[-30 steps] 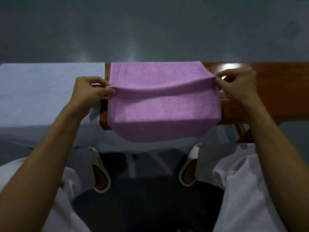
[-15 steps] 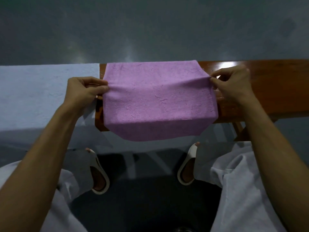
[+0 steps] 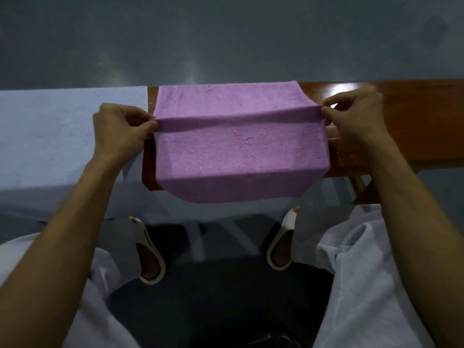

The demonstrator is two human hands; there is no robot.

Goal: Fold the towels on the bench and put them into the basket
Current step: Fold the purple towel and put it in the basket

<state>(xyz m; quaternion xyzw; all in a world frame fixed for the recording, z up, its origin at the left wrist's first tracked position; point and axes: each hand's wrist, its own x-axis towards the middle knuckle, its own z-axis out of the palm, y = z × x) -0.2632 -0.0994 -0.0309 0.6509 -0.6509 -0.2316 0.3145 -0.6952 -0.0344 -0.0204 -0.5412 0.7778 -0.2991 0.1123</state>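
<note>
A purple towel [image 3: 236, 151] lies across the brown wooden bench [image 3: 414, 116], its near part hanging over the front edge. My left hand [image 3: 120, 131] pinches the towel's left side and my right hand [image 3: 354, 114] pinches its right side. Between them the cloth is lifted into a taut ridge across its width. A pale blue towel [image 3: 62, 126] covers the bench to the left of the purple one. No basket is in view.
Grey floor stretches beyond the bench. Below the bench are my two feet in white slippers [image 3: 148, 254] and my knees in light trousers [image 3: 371, 272]. The bench's legs [image 3: 361, 187] show at the right under its edge.
Both hands have raised the pinched line of the purple towel slightly, sharpening the ridge across it. The towel's hanging part stays draped over the bench edge.
</note>
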